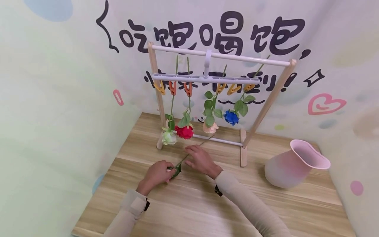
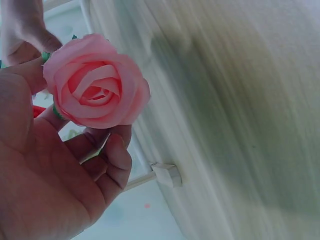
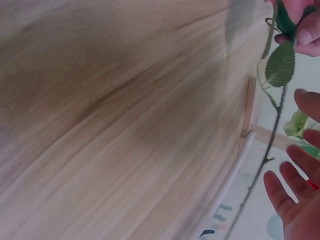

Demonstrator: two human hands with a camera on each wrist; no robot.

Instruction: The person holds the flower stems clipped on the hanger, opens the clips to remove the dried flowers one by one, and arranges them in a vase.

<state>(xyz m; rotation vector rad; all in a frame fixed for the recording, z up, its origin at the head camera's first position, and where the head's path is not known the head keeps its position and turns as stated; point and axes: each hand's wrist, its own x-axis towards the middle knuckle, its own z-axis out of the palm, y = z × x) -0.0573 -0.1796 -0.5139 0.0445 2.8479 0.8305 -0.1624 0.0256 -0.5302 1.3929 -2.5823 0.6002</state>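
A pink artificial rose (image 2: 95,90) is pinched just behind its bloom by my left hand (image 1: 158,172), low over the wooden table. Its thin green stem (image 3: 274,130) with toothed leaves (image 3: 281,64) slants away to the far right. Beside that stem is my right hand (image 1: 202,161), its fingers spread and apart from the stem in the right wrist view. Beyond the hands, four-clip-held blooms hang head down: a pale green-white rose (image 1: 169,137), a red rose (image 1: 184,132), a peach rose (image 1: 210,127) and a blue rose (image 1: 231,117).
A lilac hanger (image 1: 189,78) with orange and yellow clips (image 1: 159,87) hooks over the white rail (image 1: 248,58) of a wooden-legged rack. To the right, a pink and white vase (image 1: 281,174) leans on the table (image 1: 189,210). A printed wall stands behind.
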